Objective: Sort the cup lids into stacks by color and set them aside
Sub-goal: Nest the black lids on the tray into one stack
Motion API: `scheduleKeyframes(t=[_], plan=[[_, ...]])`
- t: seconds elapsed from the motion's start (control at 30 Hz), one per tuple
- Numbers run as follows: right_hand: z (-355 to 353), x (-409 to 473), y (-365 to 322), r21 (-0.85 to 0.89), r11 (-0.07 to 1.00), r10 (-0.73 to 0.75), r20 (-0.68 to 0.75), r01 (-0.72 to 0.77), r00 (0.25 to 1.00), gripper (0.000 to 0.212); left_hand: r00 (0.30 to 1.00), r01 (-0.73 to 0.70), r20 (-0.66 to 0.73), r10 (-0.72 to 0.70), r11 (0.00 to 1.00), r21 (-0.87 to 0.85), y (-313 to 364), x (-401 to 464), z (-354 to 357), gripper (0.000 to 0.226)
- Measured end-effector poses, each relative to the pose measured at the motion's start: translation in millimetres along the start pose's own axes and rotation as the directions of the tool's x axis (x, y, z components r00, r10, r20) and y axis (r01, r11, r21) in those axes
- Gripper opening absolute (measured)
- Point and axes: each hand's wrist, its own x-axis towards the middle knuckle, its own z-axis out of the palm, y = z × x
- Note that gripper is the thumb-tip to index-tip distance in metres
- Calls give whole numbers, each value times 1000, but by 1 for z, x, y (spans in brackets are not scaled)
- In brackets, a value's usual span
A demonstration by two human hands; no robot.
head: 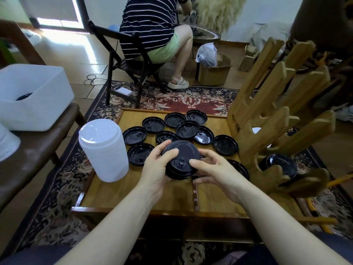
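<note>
Above the bench [133,196], the left hand [155,169] and right hand [214,173] both clasp a short stack of black lids [179,161]. Loose black lids [153,124] lie beyond; the white lid stack [104,150] stands at left. Rims should be aligned and pressed evenly until nested, then further lids added one at a time.
</note>
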Motion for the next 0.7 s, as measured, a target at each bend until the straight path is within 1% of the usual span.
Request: scheduleKeyframes(t=[0.03, 0.13, 0.27, 0.37, 0.43, 0.53, 0.57, 0.63, 0.67, 0.7], plan=[[1, 0, 0, 41, 999, 1, 18, -1, 1000, 52, 1000, -3, 9, 3, 1000, -5, 0, 0, 0, 38], [0, 0, -1, 86, 996, -17, -5, 17, 1000, 54, 999, 0, 40, 1, 1000, -24, 1, -1, 1, 40], [-3, 1, -2, 53, 998, -38, -28, 39, 999, 46, 997, -7, 76, 10, 1000, -30, 2, -2, 2, 39], [-9, 2, -5, 49, 998, -49, -29, 50, 998, 39, 995, -23, 99, 20, 999, 30, 2, -3, 0, 43], [-13, 2, -6, 49, 998, -50, -1, 50, 999, 35, 992, -19, 126, 7, 995, 93, 4, -3, -1, 48], [-17, 3, -5, 27, 998, -55, 75, 53, 996, 34, 984, 1, 176, -22, 993, 119, 7, -5, -1, 49], [-17, 3, -4, 19, 998, -68, 86, 66, 994, 34, 985, -7, 170, -15, 992, 125, 8, -5, -2, 49], [-16, 4, -2, -13, 995, -100, 71, 101, 992, 36, 993, -38, 115, 23, 991, 130, 8, -4, -3, 50], [-16, 5, 0, -72, 990, -116, 36, 118, 993, 38, 996, -51, 75, 42, 991, 123, 9, -2, -4, 50], [-16, 7, 3, -199, 970, -148, -19, 141, 989, 40, 998, -62, 31, 59, 992, 109, 9, -1, -5, 49]])
